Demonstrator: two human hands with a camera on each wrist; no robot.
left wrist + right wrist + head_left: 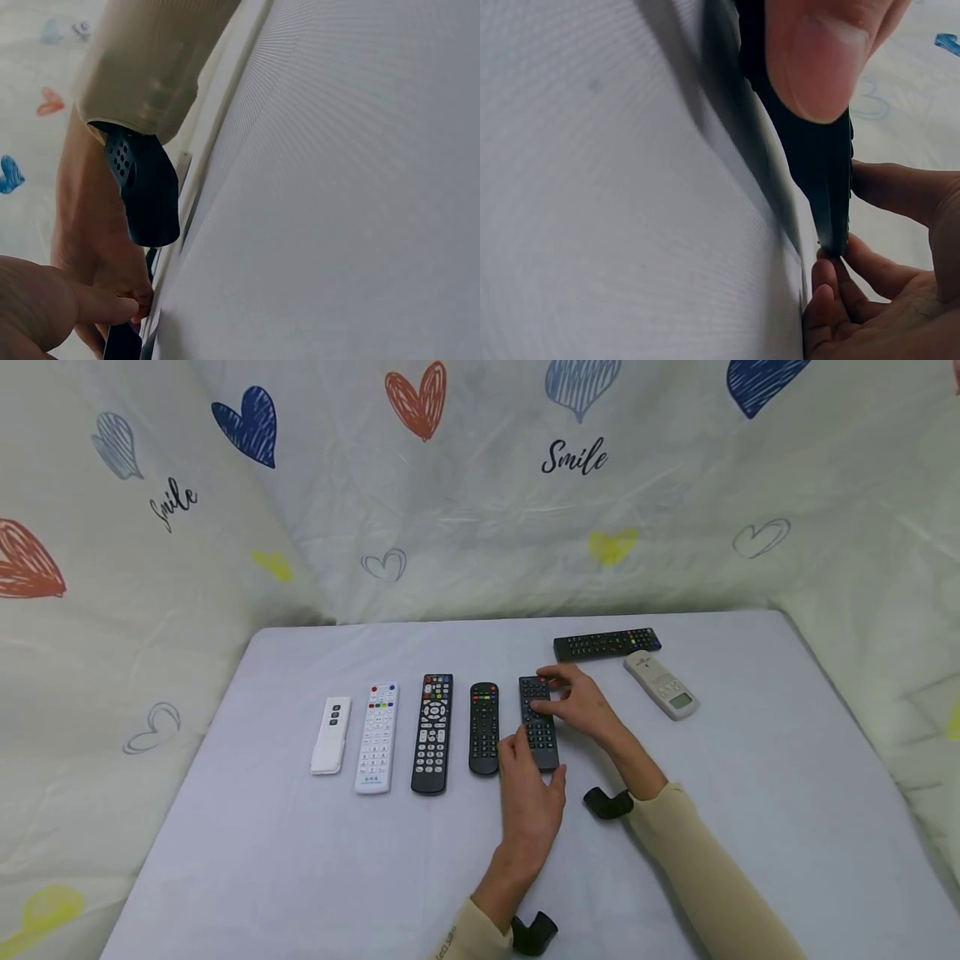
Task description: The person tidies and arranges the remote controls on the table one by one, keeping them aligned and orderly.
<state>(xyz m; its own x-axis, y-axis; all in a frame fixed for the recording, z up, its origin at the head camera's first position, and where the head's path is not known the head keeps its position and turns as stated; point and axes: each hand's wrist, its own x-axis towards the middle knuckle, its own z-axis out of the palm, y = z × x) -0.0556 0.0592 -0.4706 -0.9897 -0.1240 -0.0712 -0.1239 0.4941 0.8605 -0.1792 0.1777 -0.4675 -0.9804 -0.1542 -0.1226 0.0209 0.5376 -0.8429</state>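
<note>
A black remote is held at both ends. Its far end is pinched by the curled fingers of the right hand, and its near end is gripped between thumb and fingers of the left hand. In the right wrist view the right thumb is seen pressed on the remote's dark edge, with the left fingertips closed on its lower end. The remote lies on the desk, or just at its surface; whether it is fully set down cannot be told.

Just to the left of the fingers a row is laid out, well aligned: a shorter black remote, a long black remote with coloured keys, a white remote with coloured keys and a small white remote. Beyond the right fingers a long black remote lies crosswise, and to their right a white remote with a display lies at an angle, both apart from the row.

The step in hand is judged to be the squaring of the held remote into line as fifth in the row. The next move would call for both grips to be released, and one of the two stray remotes to be reached for with the right hand.
</note>
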